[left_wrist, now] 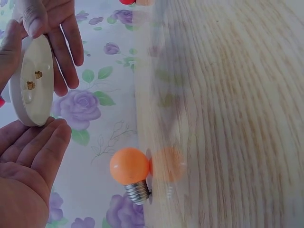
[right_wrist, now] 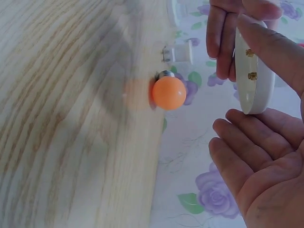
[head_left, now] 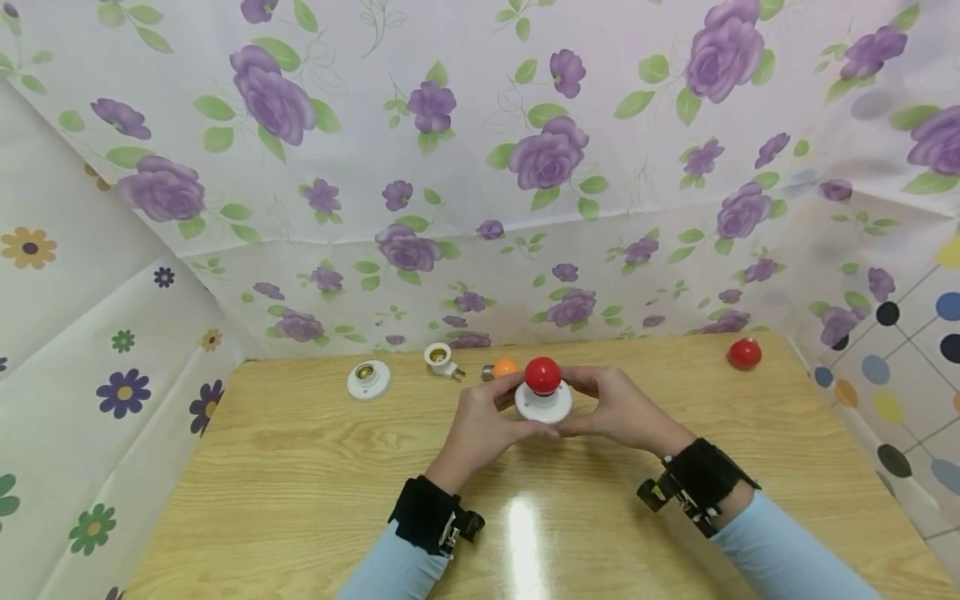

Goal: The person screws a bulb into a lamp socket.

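Note:
Between my two hands is a white round lamp holder (head_left: 553, 412) with a red light bulb (head_left: 543, 375) standing in it, dome up. My left hand (head_left: 483, 421) grips the holder's left edge, and my right hand (head_left: 618, 408) grips the opposite edge, thumbs at the near side. Both wrist views show the holder's underside (left_wrist: 40, 97), raised above the table, with two brass terminals (right_wrist: 251, 76). Just behind the hands, an orange bulb (head_left: 507, 367) lies on its side, its metal screw base (left_wrist: 137, 192) pointing left in the head view.
Along the back of the wooden table (head_left: 300, 483) sit another white round lamp holder (head_left: 368, 380) and a white plug-in bulb socket (head_left: 441, 360). A second red bulb (head_left: 745, 353) lies at the back right. A flowered sheet (head_left: 465, 167) hangs behind the table.

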The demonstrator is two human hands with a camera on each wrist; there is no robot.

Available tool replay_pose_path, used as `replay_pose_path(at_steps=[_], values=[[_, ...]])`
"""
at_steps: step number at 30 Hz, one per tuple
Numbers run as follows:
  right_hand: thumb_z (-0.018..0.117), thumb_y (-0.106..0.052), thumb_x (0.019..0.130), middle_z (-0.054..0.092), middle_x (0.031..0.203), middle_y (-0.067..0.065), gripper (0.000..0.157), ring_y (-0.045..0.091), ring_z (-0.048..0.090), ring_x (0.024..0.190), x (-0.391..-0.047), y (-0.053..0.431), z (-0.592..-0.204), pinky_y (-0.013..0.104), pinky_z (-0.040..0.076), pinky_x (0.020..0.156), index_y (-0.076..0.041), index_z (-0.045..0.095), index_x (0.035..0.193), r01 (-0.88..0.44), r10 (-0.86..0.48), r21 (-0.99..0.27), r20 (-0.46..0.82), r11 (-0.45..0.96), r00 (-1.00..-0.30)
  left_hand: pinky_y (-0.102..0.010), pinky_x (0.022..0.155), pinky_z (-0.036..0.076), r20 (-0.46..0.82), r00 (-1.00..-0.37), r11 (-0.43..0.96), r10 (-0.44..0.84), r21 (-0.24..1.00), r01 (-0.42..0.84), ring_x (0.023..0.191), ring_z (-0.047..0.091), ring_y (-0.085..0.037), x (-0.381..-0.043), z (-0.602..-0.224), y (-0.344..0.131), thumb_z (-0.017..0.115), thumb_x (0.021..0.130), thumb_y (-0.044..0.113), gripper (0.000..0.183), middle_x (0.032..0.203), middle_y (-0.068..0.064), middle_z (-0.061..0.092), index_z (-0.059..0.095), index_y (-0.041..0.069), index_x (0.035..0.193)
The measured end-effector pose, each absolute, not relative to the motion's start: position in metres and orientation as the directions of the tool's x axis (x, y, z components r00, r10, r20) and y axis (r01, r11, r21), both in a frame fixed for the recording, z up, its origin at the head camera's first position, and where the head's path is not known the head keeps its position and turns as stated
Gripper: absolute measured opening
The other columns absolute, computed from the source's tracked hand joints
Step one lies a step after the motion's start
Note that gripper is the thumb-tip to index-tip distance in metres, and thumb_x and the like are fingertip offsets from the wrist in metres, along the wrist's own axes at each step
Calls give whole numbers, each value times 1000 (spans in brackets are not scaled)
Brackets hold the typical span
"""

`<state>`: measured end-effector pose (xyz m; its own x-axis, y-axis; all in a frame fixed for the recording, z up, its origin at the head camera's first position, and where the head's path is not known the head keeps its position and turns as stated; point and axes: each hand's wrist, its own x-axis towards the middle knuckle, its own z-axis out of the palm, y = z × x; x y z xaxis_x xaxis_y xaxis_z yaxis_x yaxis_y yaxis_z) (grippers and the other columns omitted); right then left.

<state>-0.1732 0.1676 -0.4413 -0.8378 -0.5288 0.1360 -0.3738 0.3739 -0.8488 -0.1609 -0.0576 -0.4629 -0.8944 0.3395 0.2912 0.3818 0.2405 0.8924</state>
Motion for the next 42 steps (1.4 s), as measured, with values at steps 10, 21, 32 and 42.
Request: replay_pose_path(at_steps=[10, 21, 32, 42], values=[[81, -44, 65, 52, 127, -12, 72, 9, 45, 119, -175, 170, -450, 39, 35, 98, -29, 52, 129, -350, -490, -845, 122, 405, -863, -28, 85, 46, 270, -893, 257, 360, 892, 373, 108, 53, -4, -163, -466, -56, 83, 59, 42, 74, 119, 13, 56, 57, 23, 126], [83, -46, 61, 55, 123, -15, 71, 11, 47, 117, -175, 168, -452, 41, 36, 98, -32, 55, 125, -336, -448, -835, 123, 436, -886, -38, 88, 45, 264, -889, 345, 374, 850, 397, 113, 48, -2, -163, -465, -57, 81, 59, 48, 77, 123, 17, 53, 54, 29, 129], [84, -41, 62, 54, 124, -10, 72, 13, 48, 117, -182, 178, -461, 40, 38, 95, -25, 55, 126, -331, -362, -836, 172, 438, -916, -38, 91, 42, 217, -932, 475, 289, 813, 336, 118, 47, -11, -163, -462, -63, 69, 71, 60, 75, 129, 6, 51, 52, 20, 132], [84, -30, 65, 52, 128, -5, 74, 14, 47, 118, -199, 208, -478, 41, 38, 96, -22, 51, 131, -282, -227, -860, 200, 424, -953, -35, 97, 36, 241, -948, 609, 209, 726, 318, 125, 39, -19, -166, -463, -72, 46, 93, 53, 57, 135, -6, 47, 50, 12, 133]])
